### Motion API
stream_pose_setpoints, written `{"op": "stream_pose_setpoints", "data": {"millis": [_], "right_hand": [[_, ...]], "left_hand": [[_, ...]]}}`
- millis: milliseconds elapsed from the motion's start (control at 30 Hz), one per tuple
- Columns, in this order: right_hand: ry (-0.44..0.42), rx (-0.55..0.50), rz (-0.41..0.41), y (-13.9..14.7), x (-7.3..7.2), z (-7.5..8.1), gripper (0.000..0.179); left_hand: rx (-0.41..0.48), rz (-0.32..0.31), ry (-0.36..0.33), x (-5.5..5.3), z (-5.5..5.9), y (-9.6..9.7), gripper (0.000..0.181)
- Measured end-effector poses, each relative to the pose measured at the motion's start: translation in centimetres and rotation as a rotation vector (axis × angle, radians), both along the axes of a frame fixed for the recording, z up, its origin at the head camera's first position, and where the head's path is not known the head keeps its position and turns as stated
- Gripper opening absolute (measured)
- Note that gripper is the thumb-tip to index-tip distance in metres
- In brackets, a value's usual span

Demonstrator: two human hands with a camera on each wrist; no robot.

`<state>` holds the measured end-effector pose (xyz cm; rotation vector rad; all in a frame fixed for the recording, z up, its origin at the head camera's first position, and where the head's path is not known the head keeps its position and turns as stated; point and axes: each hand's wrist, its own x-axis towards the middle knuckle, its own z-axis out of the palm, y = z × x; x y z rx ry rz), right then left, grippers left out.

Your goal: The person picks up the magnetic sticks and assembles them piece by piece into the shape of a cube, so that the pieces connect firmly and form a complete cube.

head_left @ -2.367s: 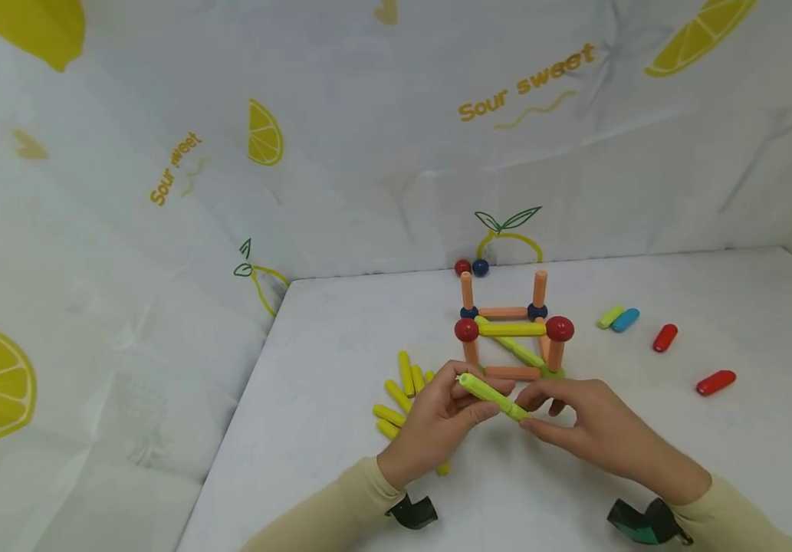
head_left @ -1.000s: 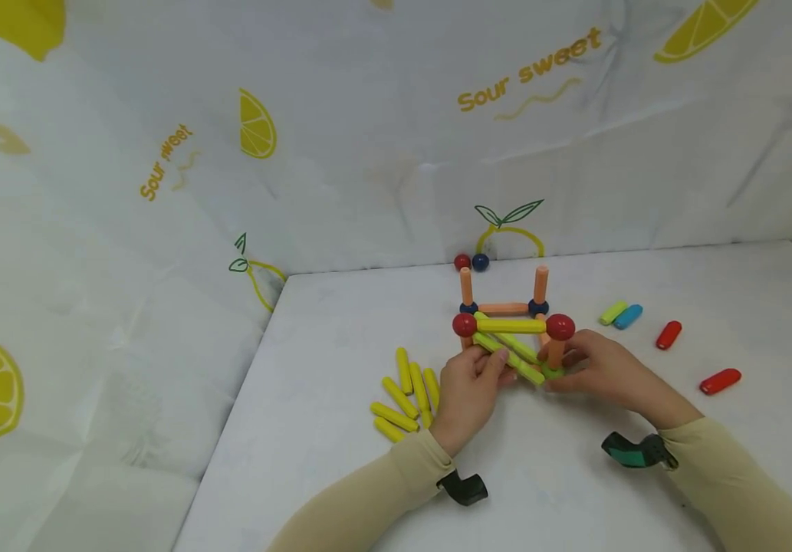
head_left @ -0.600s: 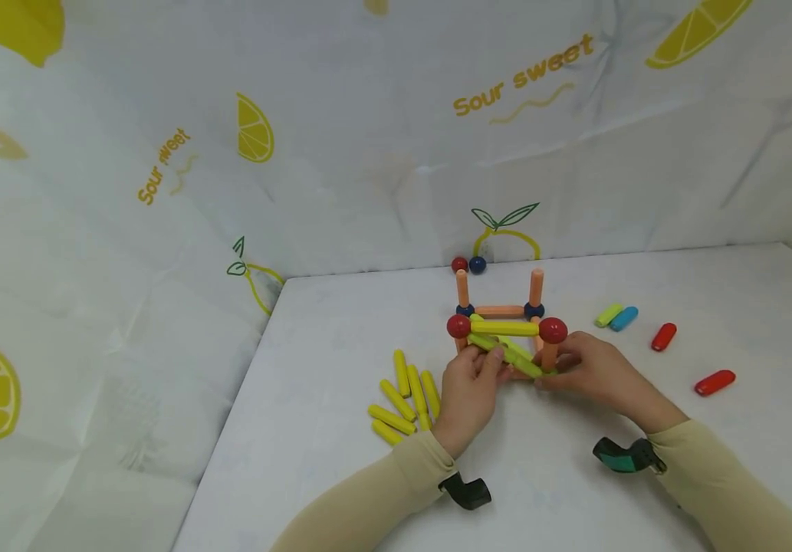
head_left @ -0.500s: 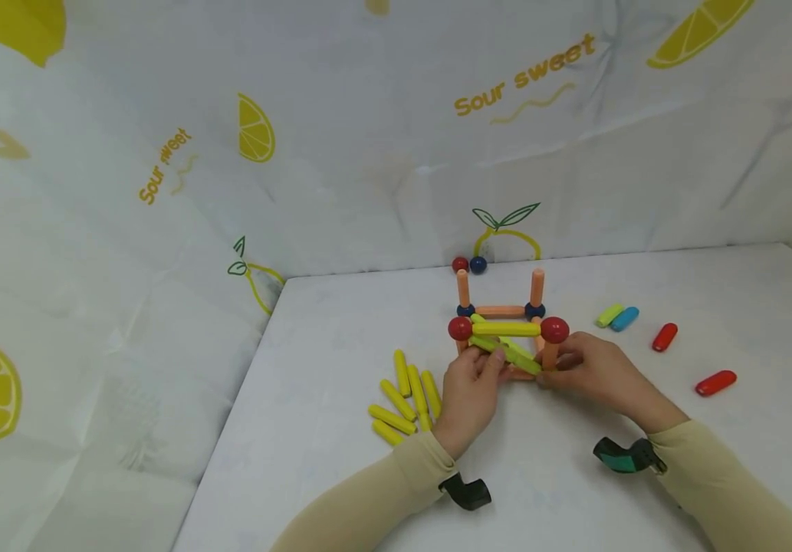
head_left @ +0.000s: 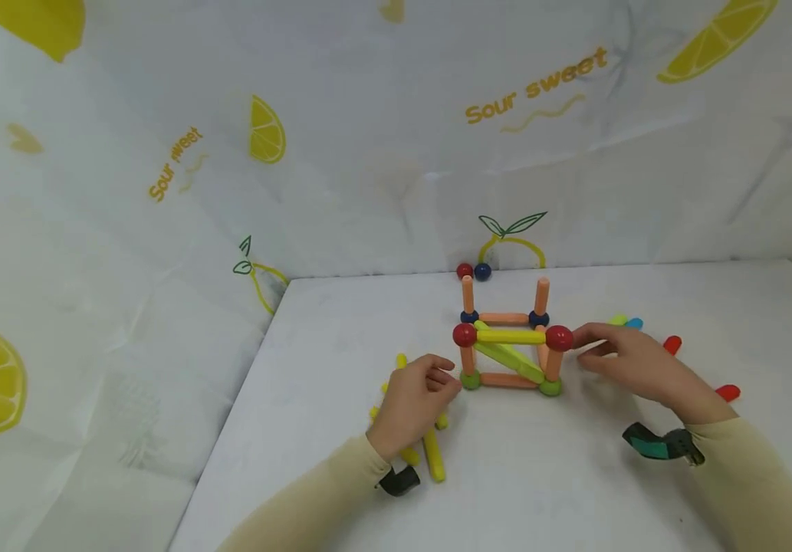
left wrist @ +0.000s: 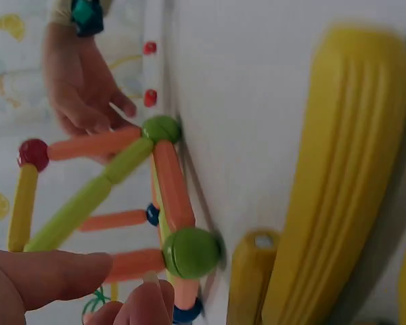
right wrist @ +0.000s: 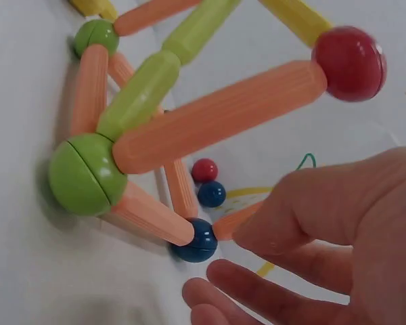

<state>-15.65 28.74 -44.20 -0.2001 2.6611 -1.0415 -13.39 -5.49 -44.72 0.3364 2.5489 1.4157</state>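
A frame of peach magnetic rods (head_left: 509, 380) with ball joints stands on the table. Across its front, a diagonal of yellow-green rods (head_left: 509, 359) runs between the left red ball (head_left: 465, 335) and the lower right green ball (head_left: 550, 386). One yellow rod (head_left: 511, 336) joins the two red balls on top. My left hand (head_left: 411, 405), fingers loosely bent and holding nothing, is beside the lower left green ball (head_left: 470, 379). To the right of the frame my right hand (head_left: 637, 366) hovers with relaxed fingers near the right red ball (head_left: 560, 338); the right wrist view shows nothing held.
Several loose yellow rods (head_left: 434, 457) lie under and around my left hand, partly hidden. Behind the frame sit a loose red ball (head_left: 465, 271) and a blue ball (head_left: 482, 272). Red rods (head_left: 728, 392) and a blue rod (head_left: 634, 323) lie to the right, partly covered.
Both hands have let go of the yellow-green rods and drawn apart, left hand to the left, right hand to the right. The diagonal now stays in the frame by itself.
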Motion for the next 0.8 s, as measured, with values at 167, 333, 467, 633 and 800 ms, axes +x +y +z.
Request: {"op": "stream_pose_setpoints", "data": {"millis": [167, 333, 467, 633, 800], "right_hand": [[0.008, 0.021, -0.013, -0.4, -4.2, 0.3, 0.061], [-0.078, 0.001, 0.035, -1.4, -6.7, -0.7, 0.063], [-0.076, 0.038, 0.015, -1.2, -6.6, -0.8, 0.059], [-0.011, 0.079, -0.007, -0.2, -4.9, -0.8, 0.046], [0.003, 0.059, -0.027, -0.6, -2.7, -1.6, 0.034]], "left_hand": [[-0.176, 0.004, -0.027, -2.8, 0.3, 0.4, 0.045], [-0.327, -0.047, -0.100, -4.1, 0.0, 1.7, 0.043], [-0.380, -0.080, -0.095, -4.9, 0.3, 1.9, 0.036], [-0.361, -0.074, -0.131, -7.7, 0.7, 1.6, 0.030], [-0.352, -0.055, -0.176, -11.3, 0.6, 0.5, 0.035]]}}
